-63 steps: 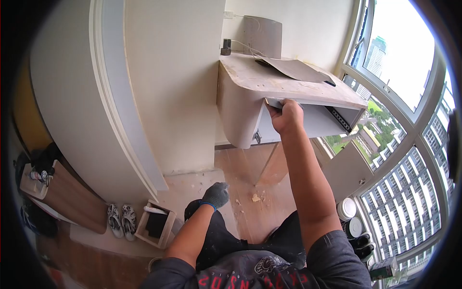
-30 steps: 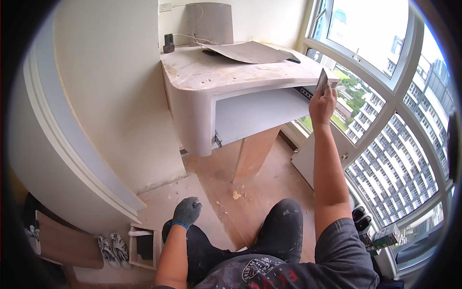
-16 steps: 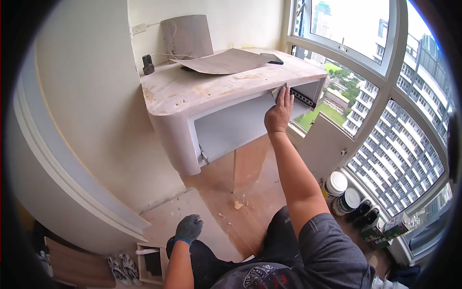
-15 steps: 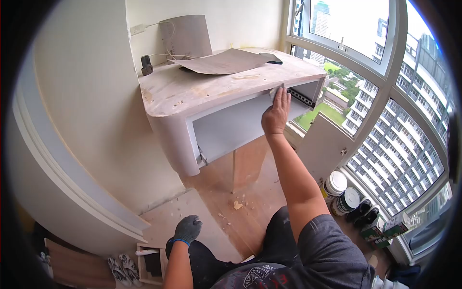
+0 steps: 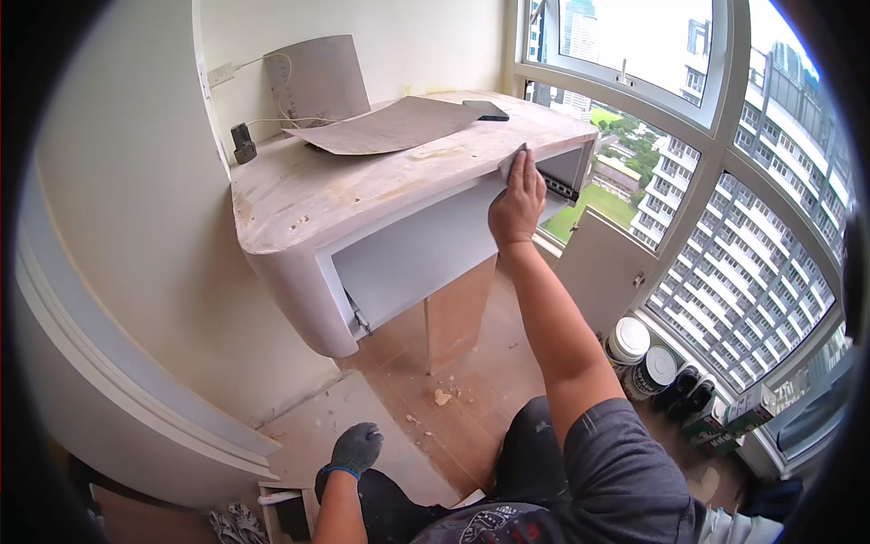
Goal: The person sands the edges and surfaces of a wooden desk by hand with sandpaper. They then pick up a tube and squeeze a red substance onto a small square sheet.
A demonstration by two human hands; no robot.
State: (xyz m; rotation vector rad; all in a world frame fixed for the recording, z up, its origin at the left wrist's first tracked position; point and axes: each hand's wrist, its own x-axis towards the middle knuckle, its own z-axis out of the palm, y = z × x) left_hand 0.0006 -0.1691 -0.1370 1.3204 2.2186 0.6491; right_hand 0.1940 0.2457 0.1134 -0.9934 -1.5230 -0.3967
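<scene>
My bare right hand (image 5: 517,201) reaches forward to the front edge of a pale, unfinished desk (image 5: 317,204). Its fingers press a small grey sheet (image 5: 510,163), which looks like sandpaper, against that edge, near the right end of the open drawer space. A black metal rail (image 5: 560,187) lies just right of the fingers. My left hand (image 5: 357,447), in a dark grey glove, is closed in a loose fist over my left thigh; nothing shows in it.
On the desktop lie a curved thin sheet (image 5: 399,125), a phone-like dark slab (image 5: 487,111) and a black charger (image 5: 243,143). A loose panel (image 5: 603,265) leans by the window. Paint tubs (image 5: 627,340), dark shoes (image 5: 686,390) and boxes stand at the right.
The view has shifted, so the desk appears further left. My right hand has turned slightly along the desk edge, and the grey sheet shows more. My left hand stays closed near my thigh.
</scene>
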